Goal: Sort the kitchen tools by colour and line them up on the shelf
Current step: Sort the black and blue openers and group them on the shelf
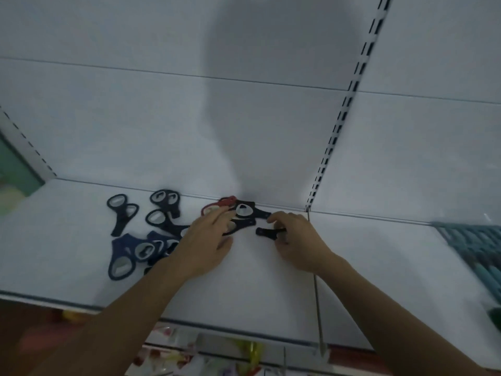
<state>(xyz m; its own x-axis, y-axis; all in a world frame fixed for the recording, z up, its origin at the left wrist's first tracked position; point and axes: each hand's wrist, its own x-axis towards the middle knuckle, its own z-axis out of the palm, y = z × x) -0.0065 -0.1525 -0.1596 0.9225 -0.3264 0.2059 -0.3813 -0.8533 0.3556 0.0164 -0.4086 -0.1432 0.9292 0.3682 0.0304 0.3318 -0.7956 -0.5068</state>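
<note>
Pinched a small black tool (267, 232) between thumb and curled fingers of the right hand (296, 240), low over the white shelf (244, 289) and at 5 o'clock from the black tools (245, 210) lying near the back panel (162, 131). Rested the left hand (208, 241), fingers straight and slightly spread, on these black tools, with a red tool (221, 204) touching them at 10 o'clock. Saw the dark blue tools (130, 253) in a loose group at 9 o'clock from the left hand, some overlapping, and a teal rack (471, 248) well apart at 3 o'clock.
</note>
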